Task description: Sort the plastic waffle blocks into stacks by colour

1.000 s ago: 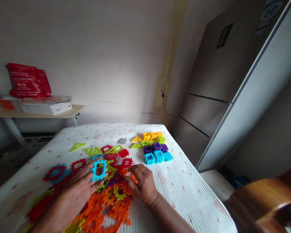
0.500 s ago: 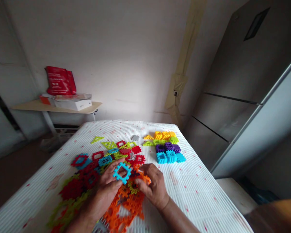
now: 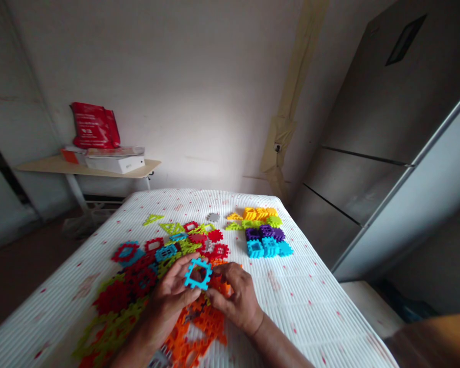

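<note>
My left hand (image 3: 172, 291) grips a light-blue square frame tile (image 3: 192, 287) with notched edges, a plastic interlocking building piece, thumb below and fingers behind it. My right hand (image 3: 239, 296) is at the tile's right side, fingers curved and thumb apart from them; whether its tips touch the tile I cannot tell. Under both hands lies a loose heap of orange tiles (image 3: 209, 327). Red tiles (image 3: 115, 299) and yellow-green tiles (image 3: 103, 332) are heaped by my left forearm, partly covered by it.
Stacked yellow (image 3: 250, 213), purple (image 3: 267, 231) and light-blue tiles (image 3: 270, 247) stand in rows at the back right. A grey tile (image 3: 213, 217) lies alone. The patterned cloth (image 3: 291, 301) covers the table. A refrigerator (image 3: 352, 153) rises at right; a red bag (image 3: 94, 125) sits on a side table.
The light-blue tile in my left hand has shifted slightly right and turned a little. My right hand has moved left, closer to the tile's right edge.
</note>
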{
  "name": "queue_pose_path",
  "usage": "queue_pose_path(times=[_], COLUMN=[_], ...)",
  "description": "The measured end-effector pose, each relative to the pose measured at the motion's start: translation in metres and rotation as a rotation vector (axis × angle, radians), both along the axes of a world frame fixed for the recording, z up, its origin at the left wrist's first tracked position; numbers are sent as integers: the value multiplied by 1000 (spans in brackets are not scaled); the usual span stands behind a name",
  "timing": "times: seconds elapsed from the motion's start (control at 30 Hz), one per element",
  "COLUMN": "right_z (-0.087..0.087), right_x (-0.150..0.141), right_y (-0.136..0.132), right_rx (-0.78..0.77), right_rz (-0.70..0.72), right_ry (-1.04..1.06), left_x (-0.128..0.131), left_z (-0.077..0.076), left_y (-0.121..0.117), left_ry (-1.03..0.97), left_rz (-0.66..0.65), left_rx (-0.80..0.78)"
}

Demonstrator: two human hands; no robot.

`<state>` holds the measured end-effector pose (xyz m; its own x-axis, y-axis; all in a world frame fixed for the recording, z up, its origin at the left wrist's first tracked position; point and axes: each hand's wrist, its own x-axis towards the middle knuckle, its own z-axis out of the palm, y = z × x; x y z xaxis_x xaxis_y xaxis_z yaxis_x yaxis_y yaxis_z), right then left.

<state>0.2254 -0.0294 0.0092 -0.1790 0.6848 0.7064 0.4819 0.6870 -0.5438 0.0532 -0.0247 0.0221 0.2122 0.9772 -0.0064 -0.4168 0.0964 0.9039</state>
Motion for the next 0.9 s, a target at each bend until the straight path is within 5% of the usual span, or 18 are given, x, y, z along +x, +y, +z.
queue_pose_path(times=[0.9], right_z=[-2], right_x=[-1], right_y=[2], right_rx=[-28], right_rz=[-17], right_ry=[5], left_x=[2], left_z=[-2], left_y=[-2], left_ry=[-25], left_rz=[-37], left_rx=[-21])
